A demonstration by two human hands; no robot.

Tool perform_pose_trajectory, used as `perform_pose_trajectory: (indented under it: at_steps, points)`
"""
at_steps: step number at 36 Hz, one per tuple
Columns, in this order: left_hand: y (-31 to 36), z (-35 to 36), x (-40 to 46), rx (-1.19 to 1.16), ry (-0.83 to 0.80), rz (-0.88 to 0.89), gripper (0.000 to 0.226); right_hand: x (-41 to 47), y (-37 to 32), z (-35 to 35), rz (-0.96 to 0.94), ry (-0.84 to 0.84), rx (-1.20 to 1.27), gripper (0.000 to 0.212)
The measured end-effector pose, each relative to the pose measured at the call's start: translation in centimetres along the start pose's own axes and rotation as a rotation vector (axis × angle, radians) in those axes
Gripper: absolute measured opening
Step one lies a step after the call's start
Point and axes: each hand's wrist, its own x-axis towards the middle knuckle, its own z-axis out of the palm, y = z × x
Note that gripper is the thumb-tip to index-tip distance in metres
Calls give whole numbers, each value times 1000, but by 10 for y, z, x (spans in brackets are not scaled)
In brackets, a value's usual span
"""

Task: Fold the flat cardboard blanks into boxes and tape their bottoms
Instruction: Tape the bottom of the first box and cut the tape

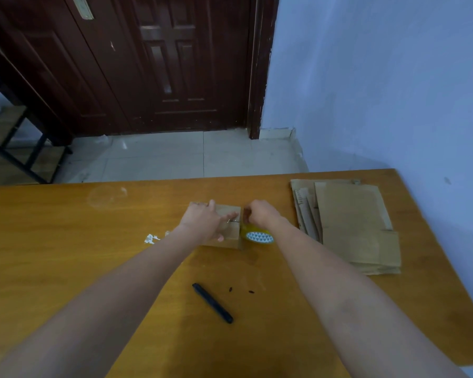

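Brown box (231, 236) and brown blanks (350, 222) are lying on the orange-yellow table (66, 255), a yellowish tape roll (258, 236) is showing a blue-and-white triangle pattern, a black pen (212, 303) is sitting nearby, with dark reddish-brown door (161, 64) and pale blue wall (380, 77) behind.

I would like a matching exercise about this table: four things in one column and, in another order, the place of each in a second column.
Things:
1. box
2. tape roll
3. stack of flat blanks
4. black pen

Places:
A. at the right end of the table, by the wall
B. nearest the person, between the forearms
C. under the left hand
D. just right of the box, below the right hand

Pairs: 1-C, 2-D, 3-A, 4-B
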Motion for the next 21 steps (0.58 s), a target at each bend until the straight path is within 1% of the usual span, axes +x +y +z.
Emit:
perform_pose_trajectory:
  at_steps: [2,4,7,9,13,17,21]
  points:
    - [-1,0,-2,2,14,6,76,-1,2,0,2,2,32,13]
    - [1,0,-1,3,49,48,76,-3,5,-2,9,5,61,15]
    - [6,-1,4,-62,13,139,68,-6,13,-5,20,28,90,14]
    - [8,-6,9,-101,1,140,63,-7,18,-7,25,41,100,11]
    - [14,-9,15,-58,-28,152,73,-10,31,-5,53,118,193,13]
    - [27,-6,18,-26,-33,109,55,-11,39,0,72,165,289,16]
    - [30,-10,17,-67,-51,89,48,-13,40,3,81,177,341,13]
